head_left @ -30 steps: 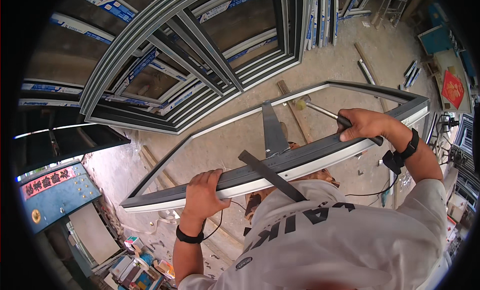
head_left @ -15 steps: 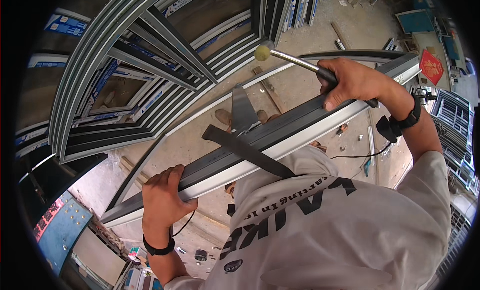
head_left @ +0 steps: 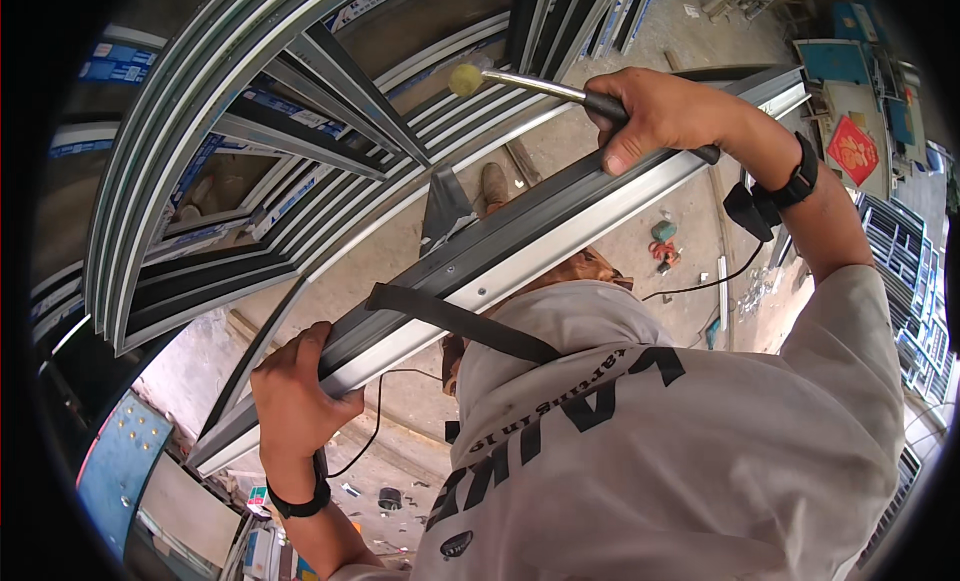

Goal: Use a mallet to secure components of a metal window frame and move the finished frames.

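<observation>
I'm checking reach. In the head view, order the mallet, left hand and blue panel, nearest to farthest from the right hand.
1. Mallet, held in the right hand
2. Left hand, leftward on the frame
3. Blue panel, lower left

A red diamond-shaped sheet shows at right, a blue panel at lower left.

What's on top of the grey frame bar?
On the grey frame bar: left hand at its lower left, right hand farther right, gripping a mallet. A dark strap crosses over it; contact unclear. Hands and strap cover the surface beneath.
</observation>
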The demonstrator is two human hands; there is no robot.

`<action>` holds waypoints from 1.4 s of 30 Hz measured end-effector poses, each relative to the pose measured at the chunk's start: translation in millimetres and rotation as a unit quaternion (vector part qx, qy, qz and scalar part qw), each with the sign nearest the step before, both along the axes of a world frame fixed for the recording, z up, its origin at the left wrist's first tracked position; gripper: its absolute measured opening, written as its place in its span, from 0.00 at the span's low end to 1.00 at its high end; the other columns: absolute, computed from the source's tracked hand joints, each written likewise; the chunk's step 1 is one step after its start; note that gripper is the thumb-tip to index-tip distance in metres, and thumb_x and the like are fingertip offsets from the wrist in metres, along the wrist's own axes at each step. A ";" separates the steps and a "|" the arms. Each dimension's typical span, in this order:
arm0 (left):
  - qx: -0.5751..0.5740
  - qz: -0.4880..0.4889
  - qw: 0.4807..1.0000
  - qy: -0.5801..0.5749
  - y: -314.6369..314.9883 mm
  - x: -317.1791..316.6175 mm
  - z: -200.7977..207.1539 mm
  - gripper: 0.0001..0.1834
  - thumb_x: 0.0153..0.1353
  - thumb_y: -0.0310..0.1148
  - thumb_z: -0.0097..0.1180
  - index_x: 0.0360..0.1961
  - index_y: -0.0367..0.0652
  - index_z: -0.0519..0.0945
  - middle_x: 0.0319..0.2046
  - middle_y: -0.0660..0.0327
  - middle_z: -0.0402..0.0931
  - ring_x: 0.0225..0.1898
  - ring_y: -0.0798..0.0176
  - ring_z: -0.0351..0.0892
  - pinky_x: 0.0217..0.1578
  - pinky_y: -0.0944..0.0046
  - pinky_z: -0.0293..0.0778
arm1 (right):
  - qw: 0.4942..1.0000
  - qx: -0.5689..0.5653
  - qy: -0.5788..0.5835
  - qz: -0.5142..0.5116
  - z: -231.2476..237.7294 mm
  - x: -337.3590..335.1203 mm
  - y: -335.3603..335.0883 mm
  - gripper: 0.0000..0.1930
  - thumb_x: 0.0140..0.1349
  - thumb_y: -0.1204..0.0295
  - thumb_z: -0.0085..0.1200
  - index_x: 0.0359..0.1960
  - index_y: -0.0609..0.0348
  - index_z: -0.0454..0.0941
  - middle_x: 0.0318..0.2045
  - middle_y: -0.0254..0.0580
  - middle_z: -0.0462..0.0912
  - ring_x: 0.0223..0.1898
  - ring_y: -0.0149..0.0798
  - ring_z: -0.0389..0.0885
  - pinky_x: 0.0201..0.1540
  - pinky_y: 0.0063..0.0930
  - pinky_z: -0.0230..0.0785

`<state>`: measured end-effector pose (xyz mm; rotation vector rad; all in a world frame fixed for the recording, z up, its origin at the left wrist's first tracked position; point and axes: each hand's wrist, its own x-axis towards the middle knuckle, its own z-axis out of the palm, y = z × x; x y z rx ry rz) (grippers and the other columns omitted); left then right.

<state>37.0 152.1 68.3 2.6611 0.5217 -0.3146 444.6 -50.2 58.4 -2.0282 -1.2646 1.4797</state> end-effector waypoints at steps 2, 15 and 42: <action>0.004 0.029 0.999 0.018 4.9 5.7 1.6 0.33 0.28 0.33 0.68 0.45 0.42 0.78 0.33 0.54 0.81 0.30 0.51 0.81 0.35 0.57 0.77 | 1.000 0.006 -0.002 0.010 -2.4 6.0 10.1 0.26 0.42 0.56 0.73 0.29 0.63 0.72 0.21 0.37 0.75 0.25 0.34 0.73 0.30 0.29 0.65; -0.006 0.109 0.993 0.038 54.2 64.4 10.4 0.35 0.34 0.28 0.66 0.52 0.42 0.75 0.41 0.46 0.79 0.44 0.41 0.78 0.47 0.54 0.74 | 0.995 0.081 -0.025 0.050 -7.6 63.0 62.4 0.25 0.47 0.55 0.69 0.31 0.64 0.73 0.21 0.43 0.75 0.25 0.40 0.73 0.31 0.31 0.65; 0.174 0.032 0.978 -0.108 129.5 74.6 -54.5 0.50 0.39 0.28 0.68 0.68 0.52 0.62 0.72 0.47 0.44 0.72 0.38 0.41 0.68 0.43 0.46 | 0.916 0.241 -0.321 0.005 -18.8 49.1 167.8 0.19 0.58 0.66 0.58 0.48 0.63 0.71 0.37 0.58 0.78 0.45 0.59 0.76 0.47 0.44 0.68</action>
